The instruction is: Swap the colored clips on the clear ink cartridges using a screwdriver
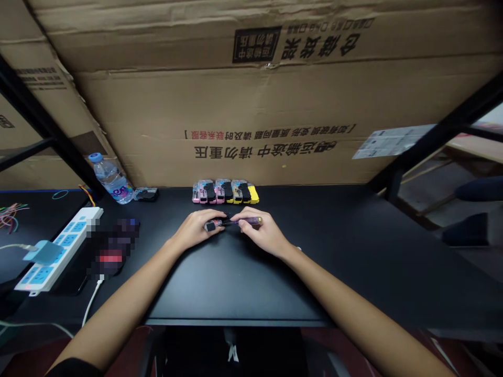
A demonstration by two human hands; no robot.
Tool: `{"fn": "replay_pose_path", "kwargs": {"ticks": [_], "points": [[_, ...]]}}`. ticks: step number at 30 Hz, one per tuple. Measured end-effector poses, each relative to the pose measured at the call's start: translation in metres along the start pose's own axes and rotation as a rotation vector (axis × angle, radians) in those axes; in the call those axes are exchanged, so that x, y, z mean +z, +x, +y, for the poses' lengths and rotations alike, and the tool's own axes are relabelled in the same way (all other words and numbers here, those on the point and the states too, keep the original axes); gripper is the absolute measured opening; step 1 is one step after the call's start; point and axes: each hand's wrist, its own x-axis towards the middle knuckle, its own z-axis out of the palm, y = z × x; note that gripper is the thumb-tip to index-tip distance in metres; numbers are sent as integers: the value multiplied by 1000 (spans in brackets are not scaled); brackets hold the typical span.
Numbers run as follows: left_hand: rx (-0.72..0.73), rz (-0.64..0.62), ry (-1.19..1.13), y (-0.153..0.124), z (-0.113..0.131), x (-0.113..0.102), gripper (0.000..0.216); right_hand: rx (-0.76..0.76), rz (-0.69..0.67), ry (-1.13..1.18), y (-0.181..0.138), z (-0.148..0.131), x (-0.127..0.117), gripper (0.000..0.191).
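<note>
Both of my hands rest on a black table (353, 262) near its middle. My left hand (196, 228) is closed on the left end of a small long object (231, 222), where a grey and black part shows. My right hand (263, 233) pinches the object's right end, which looks purple and translucent with a yellowish tip. Just behind my hands, a row of several small pink, black and yellow devices (226, 191) lies against a cardboard wall (251, 115).
A water bottle (112, 179) with a blue cap stands at the back left, beside a small dark item (146, 194). A white and blue power strip (58, 248) and a white cable (92, 298) lie at the left. Black frame bars (432, 141) rise on both sides.
</note>
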Motion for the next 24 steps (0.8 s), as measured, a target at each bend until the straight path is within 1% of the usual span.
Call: {"fn": "replay_pose_path", "kwargs": {"ticks": [2,6,10,14,19,24], "points": [[9,3,24,0,0,0,31,44,-3,30,0,1,2,27],[17,2,64,0,-1,1,31,188,14,132,0,3,4,34],[16,-8,105,-1,-2,2,33,279,58,205,2,4,6,40],[20,-25,149,-2,-2,3,35,361,67,267,2,7,10,46],[14,-37,155,-1,2,1,37,354,85,240,1,11,11,46],[9,-46,78,0,3,-5,53,312,109,141,2,12,4,38]]}}
